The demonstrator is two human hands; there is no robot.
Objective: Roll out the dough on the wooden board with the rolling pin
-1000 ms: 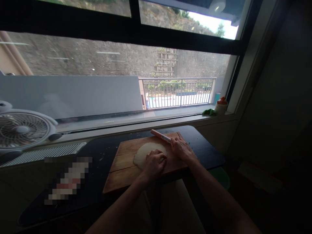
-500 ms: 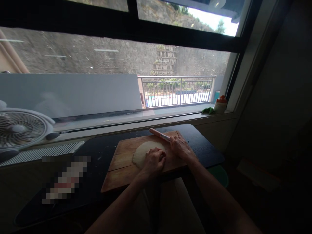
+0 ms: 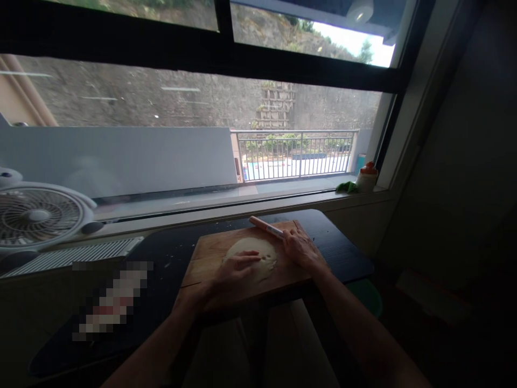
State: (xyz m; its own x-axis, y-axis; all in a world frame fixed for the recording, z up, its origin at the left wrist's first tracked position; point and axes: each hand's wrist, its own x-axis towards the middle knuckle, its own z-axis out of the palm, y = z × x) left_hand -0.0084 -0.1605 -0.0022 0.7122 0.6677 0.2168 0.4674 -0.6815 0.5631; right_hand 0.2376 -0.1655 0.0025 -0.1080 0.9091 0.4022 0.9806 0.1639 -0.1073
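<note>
A flat round of dough (image 3: pixel 266 267) lies on a wooden board (image 3: pixel 204 256), with a few small dents near its middle. My left hand (image 3: pixel 236 267) is over the dough's left part, its fingers stretched out and pointing right. It covers that side of the dough, and I cannot tell how firmly it touches. At the board's right side, my right hand (image 3: pixel 301 248) is closed around one end of a rolling pin (image 3: pixel 264 225). The pin's other end points to the far left, beyond the dough's far edge.
The board sits on a dark table (image 3: pixel 343 248) with white specks on it. Left stand a white fan (image 3: pixel 38 215) and a pixelated item (image 3: pixel 117 302). A bottle with an orange top (image 3: pixel 367 178) and a green cloth-like thing (image 3: pixel 346 187) are on the windowsill.
My left hand has uncurled and slid left across the dough, exposing dents on its right part. My right hand stays on the rolling pin. The view has tilted slightly.
</note>
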